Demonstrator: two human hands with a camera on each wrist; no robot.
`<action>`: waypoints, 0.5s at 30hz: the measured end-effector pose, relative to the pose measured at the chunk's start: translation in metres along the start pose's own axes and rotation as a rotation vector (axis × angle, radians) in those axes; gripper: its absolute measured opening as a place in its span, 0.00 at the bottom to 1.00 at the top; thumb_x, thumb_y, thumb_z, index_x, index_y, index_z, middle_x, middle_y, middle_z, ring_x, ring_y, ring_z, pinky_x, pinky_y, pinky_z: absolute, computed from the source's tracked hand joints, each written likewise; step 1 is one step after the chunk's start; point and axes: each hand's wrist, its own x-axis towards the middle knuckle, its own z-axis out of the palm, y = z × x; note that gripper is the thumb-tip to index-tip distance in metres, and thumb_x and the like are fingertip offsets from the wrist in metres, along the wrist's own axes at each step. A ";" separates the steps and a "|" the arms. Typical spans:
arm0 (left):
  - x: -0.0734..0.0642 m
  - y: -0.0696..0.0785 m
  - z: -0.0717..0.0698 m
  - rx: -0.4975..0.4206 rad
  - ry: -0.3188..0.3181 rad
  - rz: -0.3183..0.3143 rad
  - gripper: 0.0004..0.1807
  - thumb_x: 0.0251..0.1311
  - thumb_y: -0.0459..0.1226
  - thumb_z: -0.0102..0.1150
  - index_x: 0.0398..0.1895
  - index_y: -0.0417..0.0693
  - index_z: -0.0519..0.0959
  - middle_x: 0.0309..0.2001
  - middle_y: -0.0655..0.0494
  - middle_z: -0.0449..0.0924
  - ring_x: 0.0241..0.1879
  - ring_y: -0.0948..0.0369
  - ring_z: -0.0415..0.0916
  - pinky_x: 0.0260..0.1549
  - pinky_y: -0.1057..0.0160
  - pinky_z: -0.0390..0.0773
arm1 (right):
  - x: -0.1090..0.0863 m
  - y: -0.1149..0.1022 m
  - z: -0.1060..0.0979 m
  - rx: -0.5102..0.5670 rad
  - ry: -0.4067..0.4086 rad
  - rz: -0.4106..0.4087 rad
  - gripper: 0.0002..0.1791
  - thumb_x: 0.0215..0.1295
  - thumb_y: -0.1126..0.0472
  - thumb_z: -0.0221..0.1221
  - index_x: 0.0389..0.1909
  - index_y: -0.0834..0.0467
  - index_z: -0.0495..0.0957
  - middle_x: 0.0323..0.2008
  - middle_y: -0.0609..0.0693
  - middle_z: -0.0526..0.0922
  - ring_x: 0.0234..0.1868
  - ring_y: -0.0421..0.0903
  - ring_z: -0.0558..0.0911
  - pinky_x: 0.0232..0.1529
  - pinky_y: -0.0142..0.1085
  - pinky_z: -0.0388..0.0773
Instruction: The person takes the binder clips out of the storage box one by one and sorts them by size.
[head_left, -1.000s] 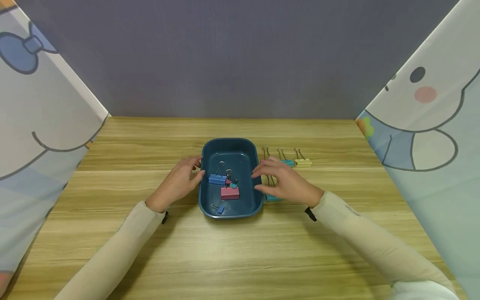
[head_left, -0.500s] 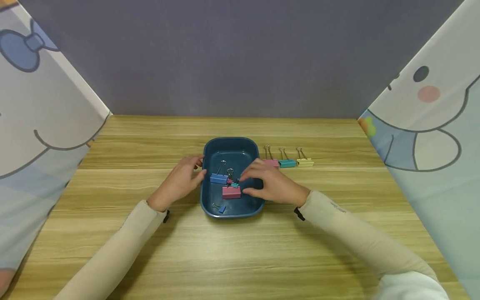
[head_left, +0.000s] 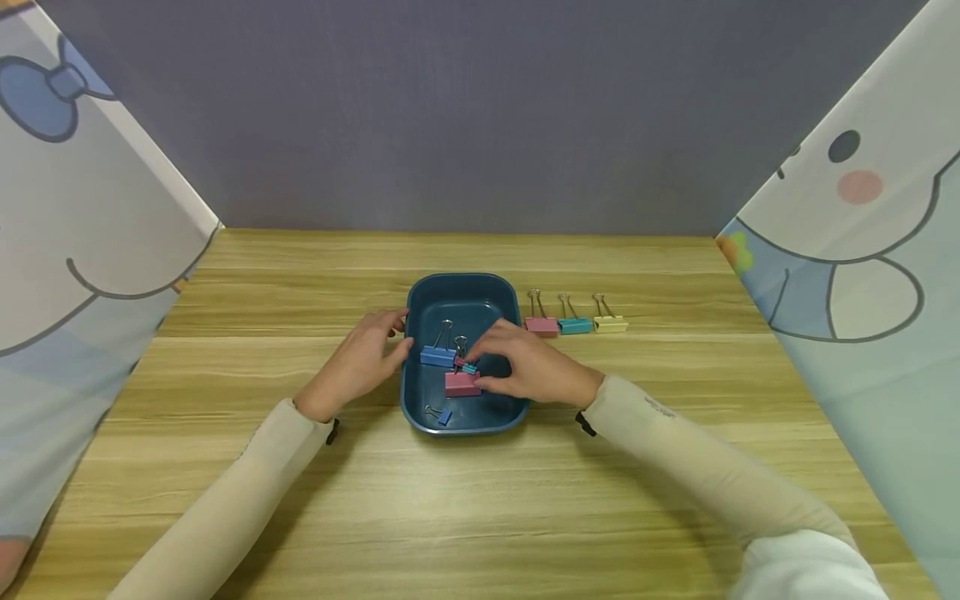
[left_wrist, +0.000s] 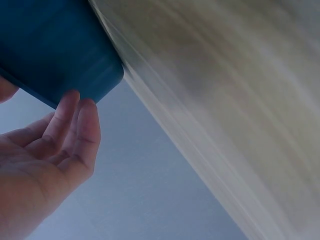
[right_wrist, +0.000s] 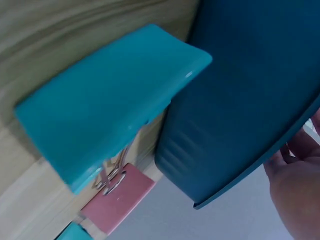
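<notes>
A dark blue tray (head_left: 498, 421) stands on the table. My left hand (head_left: 365, 367) is at its left rim, fingertips against the outer wall (left_wrist: 65, 70), fingers loosely bent. Inside the tray lie a blue binder clip (head_left: 438, 357), a pink binder clip (head_left: 462, 384), a small blue binder clip (head_left: 445, 416), and tiny pink (head_left: 459, 362) and teal (head_left: 469, 368) binder clips. My right hand (head_left: 528, 364) reaches over the right rim, thumb and fingers spread apart. Its fingertips are beside the tiny clips, and the thumb tip is at the pink clip's right end.
Right of the tray, a row holds a pink binder clip (head_left: 542, 327), a teal binder clip (head_left: 574, 326) and a yellow binder clip (head_left: 611, 324). Another teal binder clip (right_wrist: 112, 102), seen in the right wrist view, sits close beside the tray. A grey panel (head_left: 465, 117) rises behind the table.
My right hand has moved left from the tray's right rim to the tiny clips inside, uncovering the pink clip in the row. My left hand stays at the left rim.
</notes>
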 end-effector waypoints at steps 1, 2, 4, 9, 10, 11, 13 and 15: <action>0.000 0.000 0.000 0.000 0.001 0.001 0.27 0.64 0.37 0.55 0.63 0.30 0.65 0.45 0.42 0.75 0.46 0.48 0.71 0.46 0.50 0.73 | 0.001 0.000 0.000 -0.001 -0.016 0.010 0.16 0.59 0.56 0.65 0.47 0.54 0.81 0.46 0.43 0.79 0.50 0.39 0.70 0.50 0.35 0.71; 0.000 0.000 0.000 0.000 0.003 0.003 0.27 0.64 0.37 0.55 0.63 0.30 0.65 0.45 0.42 0.75 0.46 0.48 0.71 0.46 0.50 0.73 | 0.003 -0.001 0.001 -0.006 -0.034 0.020 0.16 0.59 0.55 0.65 0.48 0.54 0.81 0.46 0.44 0.79 0.50 0.39 0.70 0.49 0.35 0.71; 0.000 0.000 0.000 0.002 0.006 0.007 0.27 0.64 0.37 0.55 0.62 0.30 0.65 0.45 0.43 0.75 0.46 0.48 0.71 0.46 0.50 0.73 | 0.006 -0.002 0.002 -0.016 -0.073 0.043 0.17 0.58 0.55 0.65 0.49 0.54 0.81 0.46 0.44 0.80 0.48 0.41 0.71 0.47 0.34 0.72; 0.001 0.000 -0.001 0.000 0.008 0.008 0.27 0.64 0.37 0.55 0.62 0.31 0.66 0.45 0.43 0.75 0.46 0.49 0.72 0.46 0.50 0.74 | 0.014 -0.002 0.006 -0.034 -0.136 0.115 0.17 0.58 0.56 0.65 0.49 0.55 0.81 0.45 0.46 0.80 0.45 0.46 0.72 0.43 0.34 0.73; 0.001 0.000 -0.001 -0.001 0.006 0.006 0.27 0.64 0.37 0.55 0.62 0.31 0.65 0.45 0.43 0.75 0.46 0.49 0.71 0.46 0.50 0.73 | 0.016 -0.002 0.006 -0.038 -0.139 0.132 0.17 0.58 0.57 0.65 0.49 0.55 0.81 0.45 0.46 0.81 0.44 0.46 0.72 0.42 0.34 0.72; 0.001 0.001 -0.001 -0.003 0.004 0.003 0.27 0.64 0.37 0.55 0.63 0.31 0.65 0.45 0.43 0.75 0.46 0.49 0.71 0.46 0.50 0.73 | 0.017 -0.002 0.007 -0.045 -0.142 0.150 0.16 0.58 0.57 0.65 0.48 0.55 0.81 0.45 0.46 0.81 0.43 0.46 0.72 0.40 0.34 0.72; 0.001 0.000 -0.001 -0.004 -0.001 -0.004 0.27 0.64 0.37 0.55 0.63 0.31 0.65 0.46 0.43 0.75 0.47 0.48 0.71 0.47 0.50 0.73 | 0.021 -0.004 0.007 -0.057 -0.147 0.183 0.15 0.59 0.57 0.65 0.47 0.54 0.82 0.43 0.46 0.82 0.40 0.45 0.71 0.37 0.34 0.72; 0.001 0.000 0.000 -0.004 -0.004 -0.009 0.27 0.64 0.37 0.55 0.63 0.31 0.65 0.46 0.43 0.75 0.47 0.48 0.71 0.47 0.50 0.73 | 0.023 -0.005 0.007 -0.071 -0.159 0.215 0.14 0.59 0.57 0.65 0.47 0.53 0.82 0.42 0.45 0.82 0.38 0.43 0.70 0.34 0.33 0.71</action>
